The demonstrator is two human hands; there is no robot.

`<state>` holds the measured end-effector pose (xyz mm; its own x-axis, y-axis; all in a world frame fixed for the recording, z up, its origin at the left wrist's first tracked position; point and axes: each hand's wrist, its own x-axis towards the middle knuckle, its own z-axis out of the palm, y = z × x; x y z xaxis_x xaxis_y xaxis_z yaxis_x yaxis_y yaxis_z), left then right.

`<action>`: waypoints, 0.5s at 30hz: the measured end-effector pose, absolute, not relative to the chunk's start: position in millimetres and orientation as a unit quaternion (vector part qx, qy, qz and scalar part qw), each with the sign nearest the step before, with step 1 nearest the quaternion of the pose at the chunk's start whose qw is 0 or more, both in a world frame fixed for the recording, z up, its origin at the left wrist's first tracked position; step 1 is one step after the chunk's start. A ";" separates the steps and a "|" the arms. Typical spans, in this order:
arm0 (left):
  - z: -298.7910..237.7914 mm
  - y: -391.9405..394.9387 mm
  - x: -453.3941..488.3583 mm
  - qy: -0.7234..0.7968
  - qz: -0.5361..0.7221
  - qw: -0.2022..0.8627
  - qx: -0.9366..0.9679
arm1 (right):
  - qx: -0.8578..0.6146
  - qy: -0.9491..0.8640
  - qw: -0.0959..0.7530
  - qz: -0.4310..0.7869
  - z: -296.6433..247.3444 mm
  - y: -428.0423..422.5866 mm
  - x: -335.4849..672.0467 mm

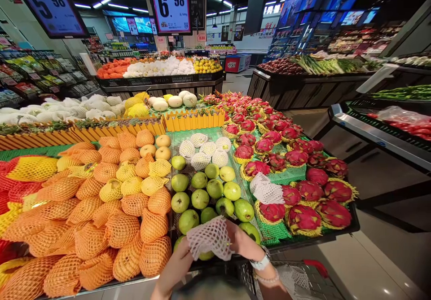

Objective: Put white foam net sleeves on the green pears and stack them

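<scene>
Both my hands hold one green guava [206,255] half covered by a white foam net sleeve [210,238] at the front edge of the fruit stand. My left hand [175,266] grips the sleeve's left side. My right hand [244,244], with a watch and bracelet on its wrist, grips the right side. Just beyond lies a pile of bare green guavas [208,196], and several guavas in white nets [205,149] lie behind those.
Fruit in orange and yellow nets [111,210] fills the left of the stand. Dragon fruit [289,174] fills the right, with a loose white net [267,190] on top. A shopping cart [303,277] with more nets is below my hands. An aisle runs along the right.
</scene>
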<state>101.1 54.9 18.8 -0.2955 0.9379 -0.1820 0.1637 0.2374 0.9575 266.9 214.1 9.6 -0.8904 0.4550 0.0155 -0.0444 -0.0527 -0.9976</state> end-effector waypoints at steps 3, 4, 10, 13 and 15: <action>13.7 59.5 103.5 0.648 0.448 0.453 0.416 | -0.180 -0.657 0.194 0.706 -0.5 212.1 266.4; 10.0 60.2 103.5 0.649 0.443 0.461 0.412 | -0.198 -0.653 0.219 0.697 -5.2 212.5 265.7; -7.8 59.1 98.3 0.651 0.444 0.451 0.419 | -0.246 -0.630 0.321 0.663 -14.7 220.2 262.8; -0.3 61.6 99.0 0.647 0.436 0.454 0.430 | -0.217 -0.627 0.339 0.667 -8.0 217.6 264.4; 7.0 65.2 103.0 0.639 0.456 0.473 0.400 | -0.188 -0.640 0.334 0.666 -5.1 213.1 265.8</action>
